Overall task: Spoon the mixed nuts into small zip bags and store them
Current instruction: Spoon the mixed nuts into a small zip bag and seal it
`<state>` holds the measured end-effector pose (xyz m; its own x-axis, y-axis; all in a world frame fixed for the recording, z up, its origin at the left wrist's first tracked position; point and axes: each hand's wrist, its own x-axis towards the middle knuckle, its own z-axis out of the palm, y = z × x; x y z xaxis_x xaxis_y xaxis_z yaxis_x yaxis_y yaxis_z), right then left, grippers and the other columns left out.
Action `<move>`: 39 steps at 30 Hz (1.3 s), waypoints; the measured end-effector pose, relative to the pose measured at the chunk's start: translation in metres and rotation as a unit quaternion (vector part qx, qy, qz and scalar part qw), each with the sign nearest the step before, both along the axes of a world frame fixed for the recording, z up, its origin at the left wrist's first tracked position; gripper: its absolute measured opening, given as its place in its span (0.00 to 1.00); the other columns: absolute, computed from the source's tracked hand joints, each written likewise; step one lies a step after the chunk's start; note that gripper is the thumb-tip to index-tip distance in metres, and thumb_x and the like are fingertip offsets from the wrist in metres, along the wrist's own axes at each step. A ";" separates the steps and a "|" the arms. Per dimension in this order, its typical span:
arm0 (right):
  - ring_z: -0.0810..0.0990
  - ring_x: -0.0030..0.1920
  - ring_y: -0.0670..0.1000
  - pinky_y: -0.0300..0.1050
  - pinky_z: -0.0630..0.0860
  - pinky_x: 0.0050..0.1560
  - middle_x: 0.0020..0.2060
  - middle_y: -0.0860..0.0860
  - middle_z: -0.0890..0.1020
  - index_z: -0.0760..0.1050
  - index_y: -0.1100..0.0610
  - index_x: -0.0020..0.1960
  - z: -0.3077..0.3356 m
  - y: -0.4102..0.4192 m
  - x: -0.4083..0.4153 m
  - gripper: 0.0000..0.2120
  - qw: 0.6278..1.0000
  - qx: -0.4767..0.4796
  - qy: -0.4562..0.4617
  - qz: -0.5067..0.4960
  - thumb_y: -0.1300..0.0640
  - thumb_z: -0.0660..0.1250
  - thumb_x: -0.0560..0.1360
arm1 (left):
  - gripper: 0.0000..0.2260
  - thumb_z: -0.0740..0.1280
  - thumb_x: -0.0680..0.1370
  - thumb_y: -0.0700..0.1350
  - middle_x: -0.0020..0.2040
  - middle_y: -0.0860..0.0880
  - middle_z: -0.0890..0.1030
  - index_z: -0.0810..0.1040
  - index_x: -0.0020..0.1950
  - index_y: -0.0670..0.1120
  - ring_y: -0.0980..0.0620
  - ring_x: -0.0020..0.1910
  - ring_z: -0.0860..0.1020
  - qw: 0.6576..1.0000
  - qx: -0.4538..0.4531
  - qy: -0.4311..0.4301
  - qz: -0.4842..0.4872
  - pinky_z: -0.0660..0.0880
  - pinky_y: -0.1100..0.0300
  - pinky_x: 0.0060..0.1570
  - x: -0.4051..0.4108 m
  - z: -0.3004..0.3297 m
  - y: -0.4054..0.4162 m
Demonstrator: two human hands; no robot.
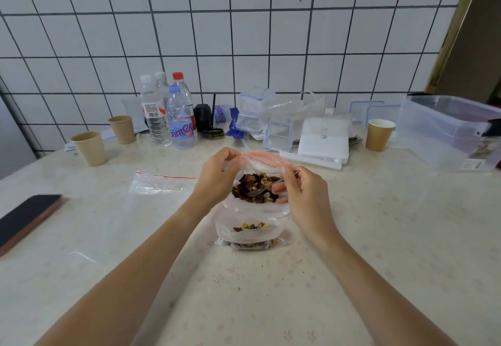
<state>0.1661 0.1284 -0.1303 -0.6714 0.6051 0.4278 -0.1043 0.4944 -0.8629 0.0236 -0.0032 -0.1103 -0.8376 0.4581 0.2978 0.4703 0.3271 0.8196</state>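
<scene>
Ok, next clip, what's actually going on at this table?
A person is portioning mixed nuts. The left hand holds open the rim of a large bag of mixed nuts, while the right hand pinches a clear plastic spoon with its bowl down among the nuts. Just in front lies a small zip bag, already partly filled. An empty zip bag lies flat to the left, and a clear storage bin stands at the right.

Water bottles (173, 112), paper cups (90, 148), dark phone (25, 216) on table (379, 237)
</scene>
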 end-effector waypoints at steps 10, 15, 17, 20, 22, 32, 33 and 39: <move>0.87 0.39 0.47 0.53 0.86 0.46 0.37 0.50 0.87 0.81 0.56 0.49 -0.002 0.004 -0.003 0.11 0.999 -0.032 0.003 0.004 0.54 0.62 0.85 | 0.06 0.62 0.85 0.46 0.53 0.54 0.82 0.78 0.57 0.50 0.55 0.56 0.77 0.999 0.034 0.005 -0.009 0.72 0.59 0.52 0.007 0.000 0.002; 0.87 0.40 0.46 0.50 0.85 0.48 0.38 0.49 0.87 0.82 0.59 0.53 0.000 0.009 -0.002 0.13 1.000 -0.014 0.004 -0.019 0.53 0.62 0.85 | 0.06 0.62 0.85 0.47 0.54 0.55 0.83 0.78 0.58 0.50 0.59 0.56 0.77 0.996 0.073 -0.047 -0.008 0.69 0.65 0.49 0.007 0.002 0.004; 0.87 0.41 0.46 0.51 0.85 0.49 0.39 0.50 0.87 0.81 0.57 0.53 -0.004 0.003 -0.004 0.12 1.000 -0.006 -0.003 0.001 0.53 0.62 0.85 | 0.06 0.62 0.85 0.47 0.52 0.57 0.83 0.79 0.57 0.52 0.61 0.55 0.76 0.995 0.086 -0.058 -0.008 0.68 0.66 0.48 0.007 0.003 0.005; 0.87 0.41 0.48 0.53 0.86 0.49 0.39 0.51 0.87 0.80 0.54 0.50 -0.007 0.004 -0.007 0.10 0.999 -0.048 -0.009 0.023 0.55 0.61 0.85 | 0.06 0.62 0.86 0.47 0.52 0.57 0.83 0.79 0.57 0.52 0.61 0.55 0.77 0.995 0.086 -0.057 -0.007 0.69 0.65 0.49 0.007 0.003 0.006; 0.88 0.40 0.48 0.52 0.86 0.48 0.38 0.52 0.88 0.79 0.54 0.48 -0.006 0.009 -0.008 0.11 0.995 -0.099 -0.010 0.019 0.56 0.60 0.86 | 0.05 0.63 0.85 0.48 0.51 0.58 0.82 0.78 0.55 0.55 0.61 0.54 0.77 0.995 0.087 -0.058 -0.003 0.70 0.65 0.49 0.005 0.003 0.006; 0.88 0.40 0.49 0.49 0.86 0.47 0.38 0.53 0.88 0.80 0.58 0.48 -0.004 0.016 -0.009 0.13 0.989 -0.144 -0.009 0.007 0.57 0.59 0.86 | 0.04 0.62 0.86 0.50 0.53 0.59 0.79 0.76 0.55 0.58 0.61 0.52 0.76 0.993 0.084 -0.075 0.021 0.69 0.67 0.43 0.003 -0.002 0.009; 0.88 0.40 0.50 0.47 0.85 0.46 0.39 0.54 0.88 0.80 0.60 0.49 -0.003 0.016 -0.008 0.14 0.987 -0.159 -0.011 0.014 0.57 0.58 0.86 | 0.04 0.62 0.86 0.50 0.53 0.59 0.79 0.76 0.57 0.56 0.61 0.52 0.76 0.993 0.082 -0.077 0.021 0.69 0.67 0.43 0.003 -0.002 0.010; 0.89 0.43 0.54 0.40 0.84 0.43 0.41 0.60 0.88 0.80 0.60 0.50 0.001 0.008 -0.004 0.13 0.958 -0.279 -0.002 0.071 0.60 0.59 0.86 | 0.05 0.62 0.86 0.48 0.52 0.57 0.81 0.77 0.57 0.54 0.60 0.51 0.78 0.994 0.076 -0.073 0.011 0.69 0.67 0.42 0.007 0.000 0.010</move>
<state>0.1623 0.1368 -0.1295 -0.7647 0.6414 0.0622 -0.1323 -0.0618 -0.9893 0.0307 0.0073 -0.1107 -0.8864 0.3979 0.2366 0.3366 0.2032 0.9195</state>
